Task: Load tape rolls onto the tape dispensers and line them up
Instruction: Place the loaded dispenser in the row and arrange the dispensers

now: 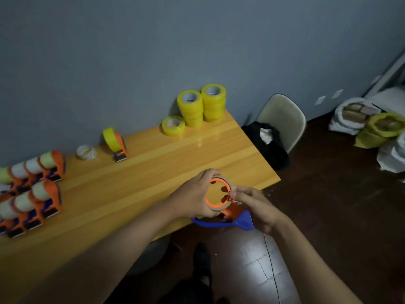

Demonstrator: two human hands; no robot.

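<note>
Two bare hands work one orange-and-blue tape dispenser [228,212] held just past the tabletop [140,185] edge, above the floor. The left hand [195,197] curls around the dispenser's orange ring, its grip closed on a nearly spent cardboard tape core [219,208] seated there. The right hand [255,207] pinches the ring's near rim, fingers bent, palm turned toward the left. Both forearms reach forward from the lower edge. The ring's opening faces up toward the camera; the blue handle runs roughly left to right beneath it. Yellow tape rolls [202,107] stand stacked at the tabletop's far corner, while loaded dispensers [30,189] sit in rows at left.
</note>
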